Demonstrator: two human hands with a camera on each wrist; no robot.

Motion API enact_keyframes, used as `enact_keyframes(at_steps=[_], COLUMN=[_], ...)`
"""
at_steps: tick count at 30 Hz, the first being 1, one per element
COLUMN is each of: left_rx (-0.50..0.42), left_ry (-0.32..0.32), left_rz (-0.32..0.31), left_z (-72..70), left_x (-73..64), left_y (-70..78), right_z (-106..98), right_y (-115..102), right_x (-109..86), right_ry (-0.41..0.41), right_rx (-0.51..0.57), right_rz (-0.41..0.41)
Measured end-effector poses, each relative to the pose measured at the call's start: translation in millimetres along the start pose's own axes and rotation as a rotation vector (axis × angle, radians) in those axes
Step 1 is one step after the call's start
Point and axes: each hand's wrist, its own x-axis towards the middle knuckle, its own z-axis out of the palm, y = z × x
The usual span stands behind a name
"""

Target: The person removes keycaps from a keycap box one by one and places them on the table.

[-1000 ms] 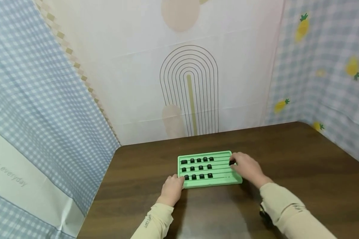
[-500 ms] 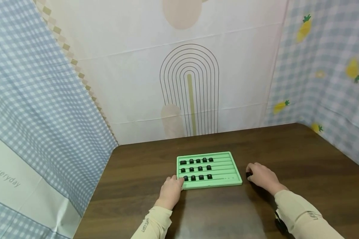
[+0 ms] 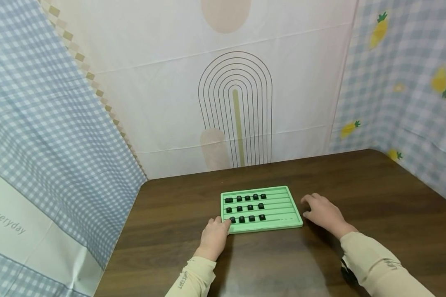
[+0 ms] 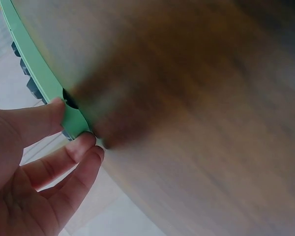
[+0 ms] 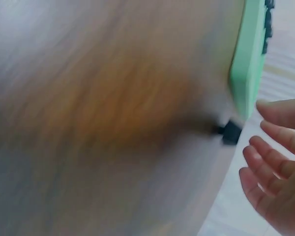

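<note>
The green tray (image 3: 282,211) lay flat on the surface (image 3: 264,264), its black pieces (image 3: 250,207) in three rows gathered toward nine o'clock; any markings on them were too small to read. At the tray's eight o'clock corner, the left hand (image 3: 212,238) pinched the rim. The head view hid most of this grip, but the left wrist view showed the thumb on one face and fingers curled against the corner from the other side. A dark patch beside the thumb was hard to make out.

At three o'clock from the tray, apart from it, the right hand (image 3: 325,212) held its fingers loosely spread, gripping nothing. Only the right wrist view revealed a loose black piece (image 5: 231,132), blurred, just off the fingertips and at seven o'clock from the tray's visible end, which the frame's top cut off; whether that piece touched the surface could not be told.
</note>
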Motion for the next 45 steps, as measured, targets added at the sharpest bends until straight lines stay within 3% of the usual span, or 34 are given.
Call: enact_keyframes(at_steps=[10, 18, 25, 32, 38, 45], left_rx=[0.002, -0.004, -0.026, -0.017, -0.024, -0.034], left_ry=[-0.057, -0.077, -0.070, -0.061, -0.071, -0.103], left_rz=[-0.021, -0.031, -0.079, -0.153, -0.148, -0.155], left_z=[-1.5, -0.8, -4.6, -17.2, -19.8, -19.5], left_x=[1.5, 1.8, -18.7, -33.1, -29.4, -29.6], left_y=[1.4, 3.0, -12.3, -34.0, -35.3, -31.3], right_z=[27, 50, 70, 75, 57, 16], right_y=[-60, -84, -109, -139, -132, -91], right_x=[27.0, 31.2, 32.9, 42.4, 46.1, 44.3], right_ry=[-0.053, -0.027, 0.045, 0.036, 0.036, 0.009], right_rx=[0.054, -0.045, -0.098, -0.091, -0.039, -0.007], right_rz=[-0.165, -0.171, -0.249, -0.318, -0.247, -0.135])
